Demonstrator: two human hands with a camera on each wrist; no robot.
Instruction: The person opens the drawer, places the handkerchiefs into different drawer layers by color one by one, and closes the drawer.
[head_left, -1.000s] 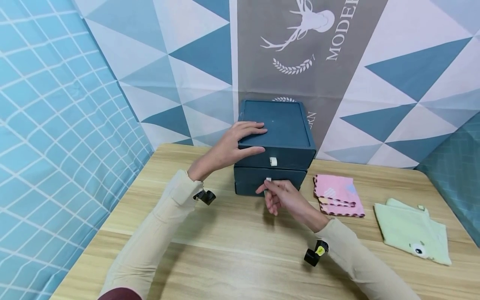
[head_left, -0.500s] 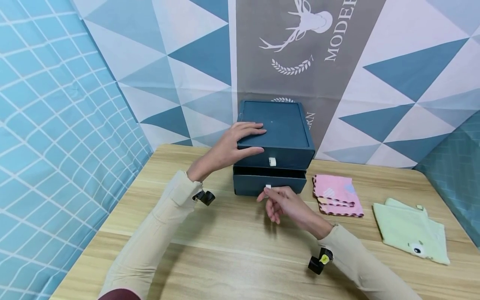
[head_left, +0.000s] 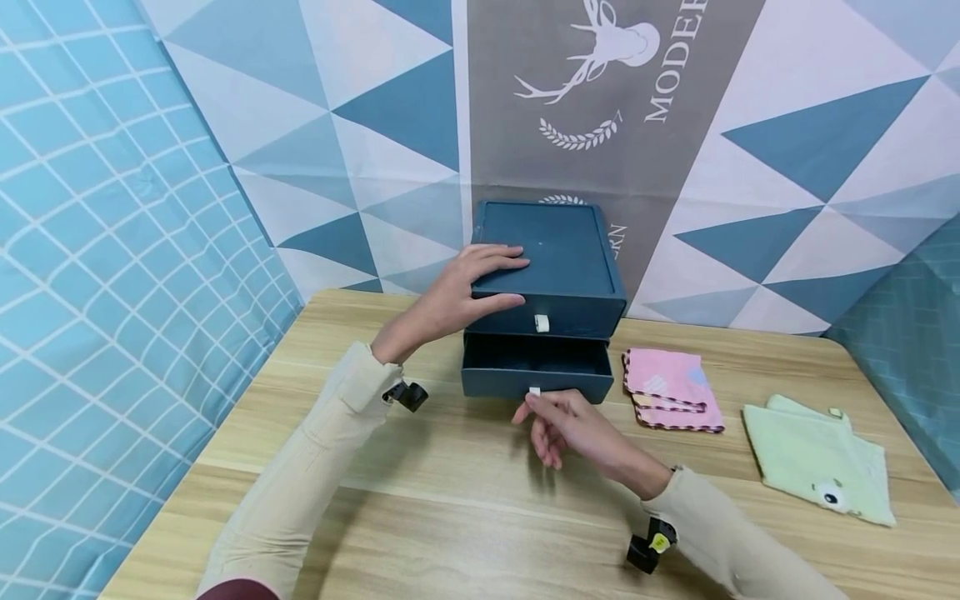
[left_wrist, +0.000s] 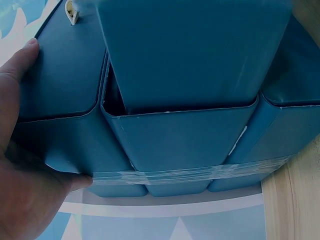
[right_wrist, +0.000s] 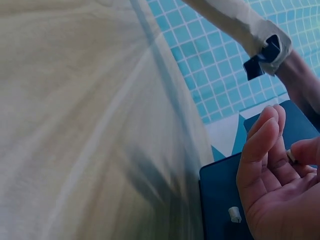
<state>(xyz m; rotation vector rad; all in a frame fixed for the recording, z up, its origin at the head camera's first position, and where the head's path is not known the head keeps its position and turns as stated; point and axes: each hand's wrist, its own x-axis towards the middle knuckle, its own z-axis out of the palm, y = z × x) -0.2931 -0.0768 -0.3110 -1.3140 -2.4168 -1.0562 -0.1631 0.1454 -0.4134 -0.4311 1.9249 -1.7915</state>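
A dark blue drawer cabinet (head_left: 551, 246) stands against the back wall. My left hand (head_left: 472, 283) rests on its top left front edge, fingers stretched over the top and thumb along the front. In the left wrist view the cabinet shows three tiers, with the middle drawer (left_wrist: 195, 55) pulled out. From the head view, this drawer's bare inside shows under the upper drawer (head_left: 577, 315). My right hand (head_left: 573, 429) pinches the white pull tab (head_left: 535, 391) at the drawer's front between thumb and index finger. The other fingers curl loosely below.
A folded pink cloth (head_left: 671, 387) with a checked edge lies right of the cabinet. Farther right is a folded light green cloth (head_left: 817, 458) with an eye on it. Both lie on the wooden table (head_left: 450, 517). Clear tape (left_wrist: 175, 176) binds the cabinet's side.
The drawer was shut at first and has slid out toward me, its inside now showing. My right hand has moved nearer along with its tab. The left hand has stayed on the cabinet.
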